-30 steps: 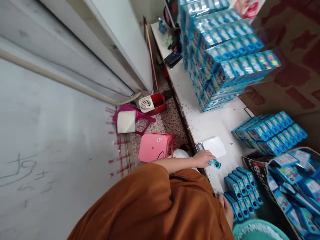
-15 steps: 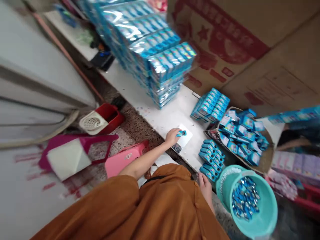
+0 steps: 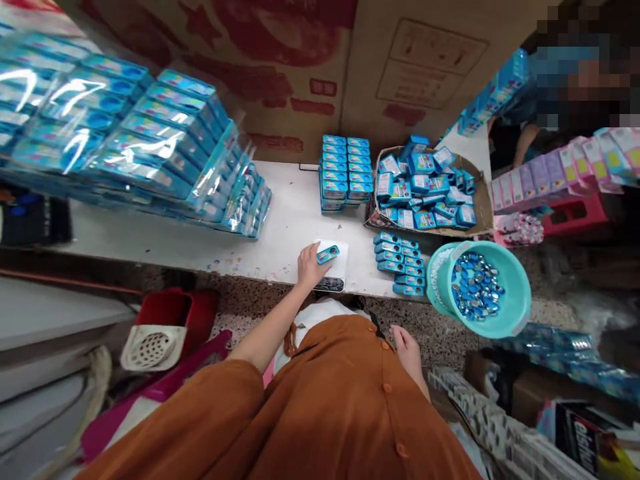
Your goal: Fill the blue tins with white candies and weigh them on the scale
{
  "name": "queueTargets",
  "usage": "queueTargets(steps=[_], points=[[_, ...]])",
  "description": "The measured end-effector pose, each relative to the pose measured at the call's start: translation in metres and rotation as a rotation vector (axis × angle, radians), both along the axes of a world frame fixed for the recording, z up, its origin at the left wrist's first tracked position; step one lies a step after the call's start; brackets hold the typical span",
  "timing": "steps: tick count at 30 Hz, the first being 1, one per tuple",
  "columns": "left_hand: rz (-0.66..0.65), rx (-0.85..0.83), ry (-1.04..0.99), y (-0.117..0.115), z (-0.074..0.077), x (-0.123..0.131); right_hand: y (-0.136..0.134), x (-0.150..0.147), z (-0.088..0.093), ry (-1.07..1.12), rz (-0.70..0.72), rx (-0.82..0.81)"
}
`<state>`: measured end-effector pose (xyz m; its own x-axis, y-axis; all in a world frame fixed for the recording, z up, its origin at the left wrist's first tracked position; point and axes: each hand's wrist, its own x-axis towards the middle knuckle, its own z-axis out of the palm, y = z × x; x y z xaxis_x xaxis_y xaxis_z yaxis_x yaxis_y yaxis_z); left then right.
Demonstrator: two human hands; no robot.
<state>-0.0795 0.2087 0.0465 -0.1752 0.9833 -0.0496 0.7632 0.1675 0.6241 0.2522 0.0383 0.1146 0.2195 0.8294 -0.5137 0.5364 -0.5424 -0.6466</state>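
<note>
My left hand (image 3: 311, 266) is closed on the end of a small blue box (image 3: 328, 255) with a dark round spot on its face. The box is at a flat white device like a small scale (image 3: 339, 265) near the table's front edge; I cannot tell whether it touches. My right hand (image 3: 408, 351) hangs low by my body with nothing in it, its fingers loosely bent. To the right of the scale, similar blue boxes (image 3: 391, 257) lie in short rows. Behind them is a torn carton (image 3: 484, 200) full of jumbled blue boxes.
Two neat stacks of blue boxes (image 3: 334, 167) stand at the back. Plastic-wrapped blue packs (image 3: 165, 147) fill the left, before a large cardboard box (image 3: 370, 80). A turquoise bucket (image 3: 517, 293) with shiny blue pieces is at the right. A person sits beyond, far right.
My view has swung to the right and levelled with the table. My left hand still holds the blue box at the scale; my right hand still hangs by my side.
</note>
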Motion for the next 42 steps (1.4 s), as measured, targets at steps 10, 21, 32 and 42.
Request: queueTargets(steps=[10,21,32,42], points=[[0.065,-0.152,0.098,-0.087,-0.010,-0.057,0.010,-0.006,0.001,-0.006,0.049,-0.011],[0.092,-0.187,0.134,-0.115,-0.022,-0.065,0.028,-0.011,-0.004,-0.036,0.119,0.010],[-0.008,-0.104,0.120,-0.099,-0.023,-0.080,0.030,-0.004,-0.002,-0.230,-0.011,0.260],[0.062,-0.061,0.172,-0.103,-0.009,-0.080,0.098,0.111,0.039,-0.677,-0.132,0.659]])
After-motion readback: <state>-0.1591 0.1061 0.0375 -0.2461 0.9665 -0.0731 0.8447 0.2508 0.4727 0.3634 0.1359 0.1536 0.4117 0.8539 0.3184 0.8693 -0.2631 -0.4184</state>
